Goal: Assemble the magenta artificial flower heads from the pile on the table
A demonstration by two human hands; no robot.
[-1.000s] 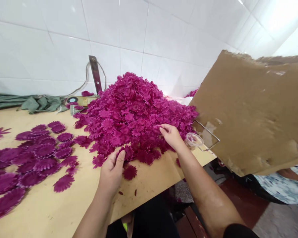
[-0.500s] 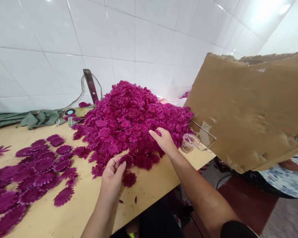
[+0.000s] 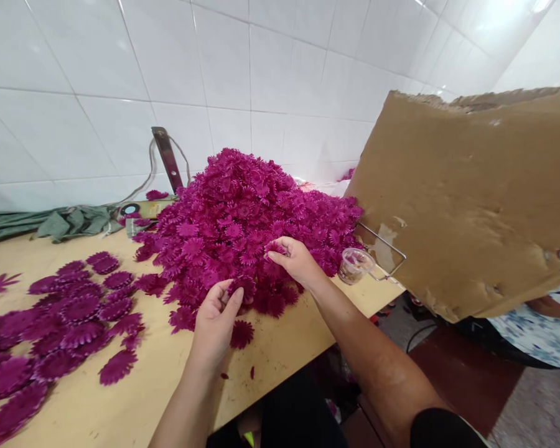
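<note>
A tall heap of magenta fabric flowers covers the middle of a tan table. My left hand rests at the heap's near edge, fingers curled and touching a flower there. My right hand reaches into the heap's right side with thumb and fingers pinched on a flower. A single loose flower lies on the table just right of my left hand.
Flattened purple flowers are spread over the left of the table. A small clear cup and a wire frame stand at the right edge beside a big cardboard sheet. Green cloth lies by the tiled wall.
My right hand has slid left along the heap and closed into a pinch on a flower. My left hand has risen slightly towards the heap's edge.
</note>
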